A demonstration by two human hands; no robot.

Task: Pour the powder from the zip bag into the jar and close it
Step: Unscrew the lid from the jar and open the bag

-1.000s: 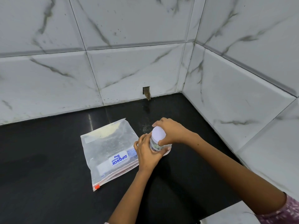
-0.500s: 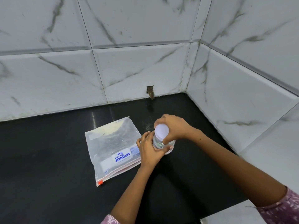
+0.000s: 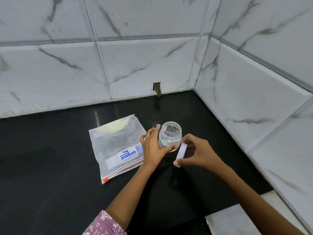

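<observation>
A small clear jar [image 3: 170, 134] stands upright and open on the black counter [image 3: 50, 175], looking empty inside. My left hand [image 3: 153, 148] wraps its left side and holds it steady. My right hand [image 3: 197, 152] holds the white lid [image 3: 181, 153] on edge just to the right of the jar and below its mouth. A clear zip bag [image 3: 116, 145] with pale powder at its far end lies flat to the left of the jar, its orange slider [image 3: 105, 180] at the near corner.
White marble-tiled walls [image 3: 254, 99] close the counter at the back and right, forming a corner behind the jar. A small dark hole [image 3: 157, 88] sits in the back wall at counter level. A white ledge [image 3: 232, 221] shows at the bottom right.
My right hand has lifted the white lid off the jar and moved it down to the right. The jar's mouth is now uncovered. My left hand stays on the jar.
</observation>
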